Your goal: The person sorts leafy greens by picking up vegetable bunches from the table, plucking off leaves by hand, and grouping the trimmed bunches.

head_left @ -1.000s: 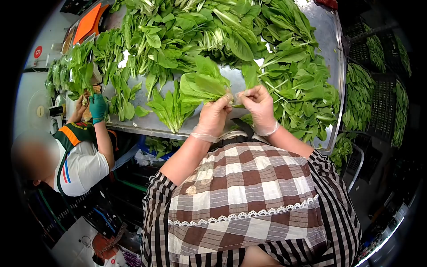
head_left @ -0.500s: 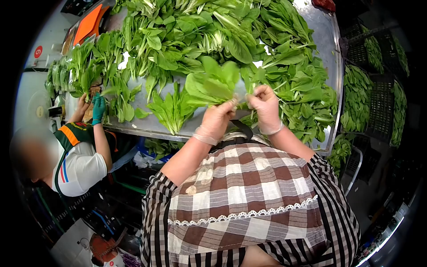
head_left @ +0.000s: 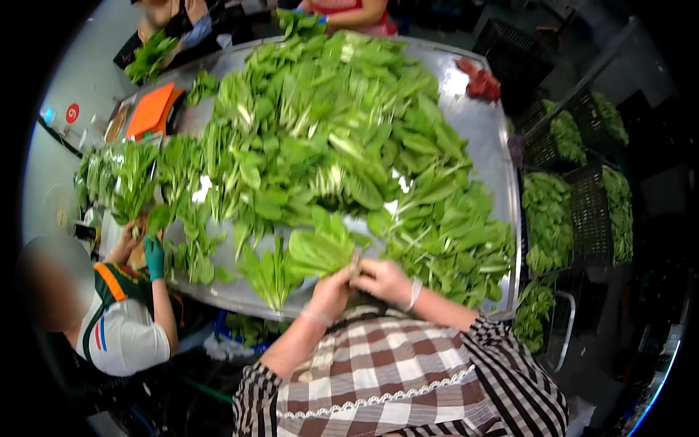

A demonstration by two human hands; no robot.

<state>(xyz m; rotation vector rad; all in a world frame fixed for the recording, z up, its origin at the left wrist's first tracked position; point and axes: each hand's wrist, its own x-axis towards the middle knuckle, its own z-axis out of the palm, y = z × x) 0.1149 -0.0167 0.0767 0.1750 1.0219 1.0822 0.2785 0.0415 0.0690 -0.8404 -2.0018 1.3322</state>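
Observation:
My left hand (head_left: 331, 293), in a thin clear glove, is closed round the stem end of a bunch of leafy greens (head_left: 320, 246). Its broad pale-green leaves fan out up and to the left, above the table's near edge. Against the same stem end, my gloved right hand (head_left: 384, 281) has its thumb and fingers pinched together, touching the left fingers. The exact grip on the stems is partly hidden. Just left of the held bunch lies another bunch (head_left: 269, 275), and a wide heap of greens (head_left: 349, 116) spreads beyond both hands.
The metal table (head_left: 477, 138) carries a red crumpled item (head_left: 479, 80) and an orange scale (head_left: 151, 111). Black crates (head_left: 586, 211) of greens stand to the right. A co-worker in a green glove (head_left: 153, 256) handles greens at left; other people stand at the far side.
My right hand has come left to meet my left hand at the stems. The view has tilted up, showing more of the table's far side and people there.

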